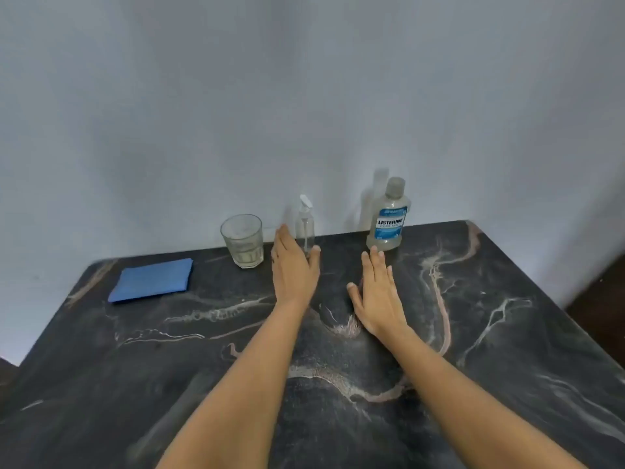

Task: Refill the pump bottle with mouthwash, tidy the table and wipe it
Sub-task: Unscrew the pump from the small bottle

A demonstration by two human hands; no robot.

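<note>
A small clear pump bottle (305, 225) with a white pump head stands upright near the back of the dark marble table (490, 333). My left hand (293, 269) reaches to it with straight fingers, thumb beside its base. To the right stands a Listerine mouthwash bottle (389, 218), capped, holding pale liquid. My right hand (375, 292) lies flat with straight fingers, its fingertips just short of that bottle. A clear drinking glass (242, 240) stands left of the pump bottle. A folded blue cloth (152, 279) lies at the far left.
A grey wall (304, 96) rises directly behind the table's back edge. The table's right edge drops off to a dark floor (602, 299). Both forearms stretch across the middle of the tabletop.
</note>
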